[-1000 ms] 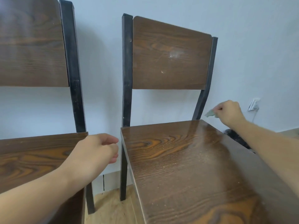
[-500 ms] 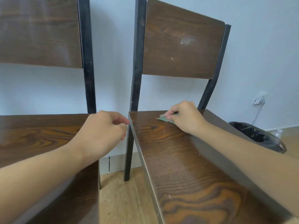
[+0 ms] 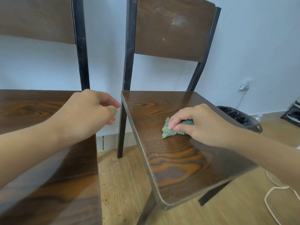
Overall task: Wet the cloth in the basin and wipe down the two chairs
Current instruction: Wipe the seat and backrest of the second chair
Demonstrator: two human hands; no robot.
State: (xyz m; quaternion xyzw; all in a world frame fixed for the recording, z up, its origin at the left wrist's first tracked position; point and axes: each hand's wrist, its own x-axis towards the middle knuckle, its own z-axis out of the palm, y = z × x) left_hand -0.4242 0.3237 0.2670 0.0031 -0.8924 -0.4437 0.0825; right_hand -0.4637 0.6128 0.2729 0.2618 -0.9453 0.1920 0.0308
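While the right hand pins the bunched cloth to the right chair seat, grip clamped on it, left hand hovers loosely curled, empty. Cloth looks soft, light, limp: best held bunched, palm on top.

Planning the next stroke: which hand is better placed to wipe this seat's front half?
The right hand: it presses the green cloth on the right chair's seat. The left hand holds nothing.

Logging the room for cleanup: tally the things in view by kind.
Chairs: 2, left chair and right chair
Cloth: 1
Bin: 1
Plug: 1
Total: 5
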